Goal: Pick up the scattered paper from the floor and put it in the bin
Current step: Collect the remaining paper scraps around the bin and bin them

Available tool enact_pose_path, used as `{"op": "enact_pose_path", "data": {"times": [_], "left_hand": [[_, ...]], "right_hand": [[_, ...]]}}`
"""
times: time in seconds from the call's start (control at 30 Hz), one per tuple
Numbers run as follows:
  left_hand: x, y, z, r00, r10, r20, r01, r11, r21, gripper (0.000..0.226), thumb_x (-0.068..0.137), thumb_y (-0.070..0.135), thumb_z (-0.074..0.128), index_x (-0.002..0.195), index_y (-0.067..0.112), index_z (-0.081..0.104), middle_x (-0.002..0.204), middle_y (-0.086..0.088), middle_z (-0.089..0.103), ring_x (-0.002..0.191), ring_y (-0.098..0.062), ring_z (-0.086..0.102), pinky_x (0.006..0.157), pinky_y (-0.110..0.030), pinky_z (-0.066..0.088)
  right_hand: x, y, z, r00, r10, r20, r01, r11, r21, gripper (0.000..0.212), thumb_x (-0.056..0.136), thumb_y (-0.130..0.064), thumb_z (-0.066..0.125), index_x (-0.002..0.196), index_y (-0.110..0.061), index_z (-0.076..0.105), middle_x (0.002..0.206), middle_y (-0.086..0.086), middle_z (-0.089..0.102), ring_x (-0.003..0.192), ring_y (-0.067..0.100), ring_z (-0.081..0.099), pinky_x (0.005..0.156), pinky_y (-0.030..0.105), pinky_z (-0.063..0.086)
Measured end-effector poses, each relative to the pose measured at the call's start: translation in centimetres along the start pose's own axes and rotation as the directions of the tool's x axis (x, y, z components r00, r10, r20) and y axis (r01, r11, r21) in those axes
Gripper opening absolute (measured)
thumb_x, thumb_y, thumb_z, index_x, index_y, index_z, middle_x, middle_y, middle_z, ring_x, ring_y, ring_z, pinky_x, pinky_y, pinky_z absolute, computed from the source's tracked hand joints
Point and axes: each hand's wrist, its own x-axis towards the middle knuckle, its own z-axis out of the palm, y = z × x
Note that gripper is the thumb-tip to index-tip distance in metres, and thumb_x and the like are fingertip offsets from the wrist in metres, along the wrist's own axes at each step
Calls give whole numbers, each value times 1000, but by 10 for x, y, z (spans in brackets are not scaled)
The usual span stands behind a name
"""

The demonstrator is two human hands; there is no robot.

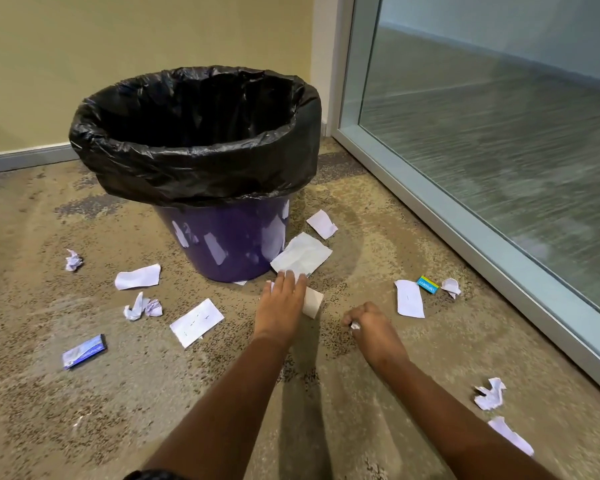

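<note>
A purple bin lined with a black bag stands on the floor by the wall. Several scraps of paper lie scattered around it. My left hand rests flat, fingers spread, on a small beige paper piece and touches the edge of a large white sheet leaning at the bin's base. My right hand is curled into a fist around a small white paper scrap. Flat sheets lie at left, front left and right.
Crumpled balls dot the speckled floor. A blue wrapper lies at left, a small blue box at right. A glass door with a metal frame runs along the right; a beige wall stands behind the bin.
</note>
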Motion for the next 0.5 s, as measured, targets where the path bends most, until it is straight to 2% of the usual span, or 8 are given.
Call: {"op": "enact_pose_path", "data": {"times": [0.07,0.17,0.23,0.37,0.43,0.5], "left_hand": [[8,1,1,1000,-11,-12,10,1000,-6,67,96,3,42,150,10,3,158,-18,7,148,-30,8,121,-41,16],[20,2,0,1000,15,-12,-15,1000,14,60,95,1,43,147,12,15,158,-22,4,148,-34,6,120,-43,19],[28,4,0,999,50,21,-50,998,38,53,95,2,42,143,16,24,157,-24,1,148,-36,4,119,-45,18],[41,5,0,987,106,122,-118,988,101,47,96,8,44,140,19,33,157,-26,-3,147,-40,-2,119,-52,11],[44,4,-2,984,85,155,-103,988,113,51,95,8,47,142,17,31,156,-25,2,146,-40,7,117,-50,20],[44,4,-4,989,57,139,-71,992,101,52,94,4,45,143,13,32,154,-24,16,140,-36,28,109,-45,35]], "right_hand": [[4,-3,3,999,-16,-39,17,1000,24,29,87,2,49,109,-12,63,119,12,50,110,29,51,87,30,42],[8,-7,8,997,-46,-69,38,993,-109,37,89,-3,52,124,-16,58,132,12,48,121,29,45,99,33,42],[8,-7,9,997,-33,-74,22,989,-148,41,91,-3,49,128,-19,54,133,11,49,121,28,44,99,32,40],[8,-7,10,997,-31,-72,24,995,-100,41,90,0,47,127,-18,54,130,10,53,121,26,43,96,31,38],[8,-7,10,996,-10,-89,5,998,-64,45,88,3,49,127,-18,55,132,9,53,122,24,42,95,29,39],[8,-7,10,996,-14,-85,10,999,-51,41,90,1,47,125,-17,56,131,10,54,121,25,43,95,29,38]]}}
